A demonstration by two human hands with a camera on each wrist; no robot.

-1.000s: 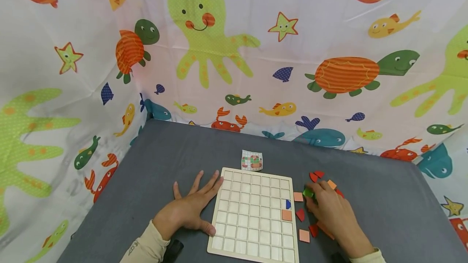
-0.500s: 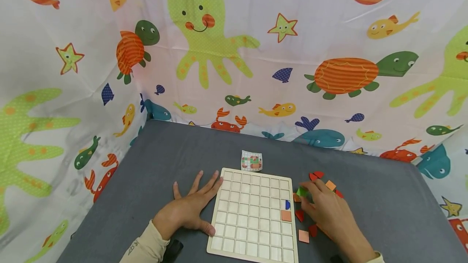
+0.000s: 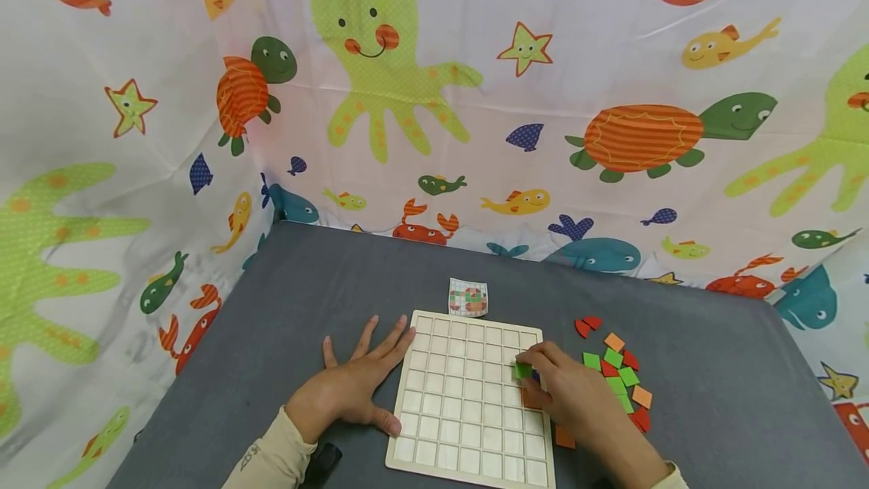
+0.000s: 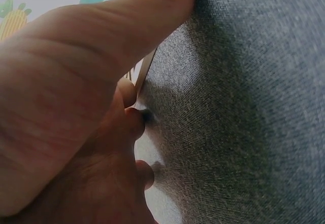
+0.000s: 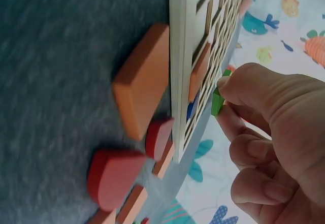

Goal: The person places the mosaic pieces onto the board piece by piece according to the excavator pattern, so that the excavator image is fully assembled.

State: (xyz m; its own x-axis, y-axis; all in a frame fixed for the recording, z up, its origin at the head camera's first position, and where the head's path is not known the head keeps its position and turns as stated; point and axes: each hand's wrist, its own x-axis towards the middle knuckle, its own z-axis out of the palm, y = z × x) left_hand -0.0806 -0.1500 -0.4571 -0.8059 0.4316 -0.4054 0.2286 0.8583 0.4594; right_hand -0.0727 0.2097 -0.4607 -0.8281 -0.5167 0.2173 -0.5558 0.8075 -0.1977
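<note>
In the head view my left hand [image 3: 353,391] lies with spread fingers against the left edge of a pale wooden grid board [image 3: 448,401]. The left wrist view shows its thumb and fingertips beside the board's edge. Over the board's right columns, my right hand [image 3: 573,398] pinches a small green square tile [image 5: 218,100] between thumb and finger. Set in the grid near it are an orange square tile [image 5: 200,71] and a blue piece [image 5: 192,108], which the hand mostly covers in the head view.
Loose green [image 3: 591,361], red [image 3: 640,419] and orange tiles [image 3: 641,397] lie right of the board. A printed pattern card [image 3: 468,298] sits beyond its far edge. A black object [image 3: 324,465] is by the left wrist. A sea-animal curtain [image 3: 434,96] backs the grey table.
My right hand has carried the green tile left from the loose pieces to over the board's right side, uncovering several green and red tiles. The left hand stays in place.
</note>
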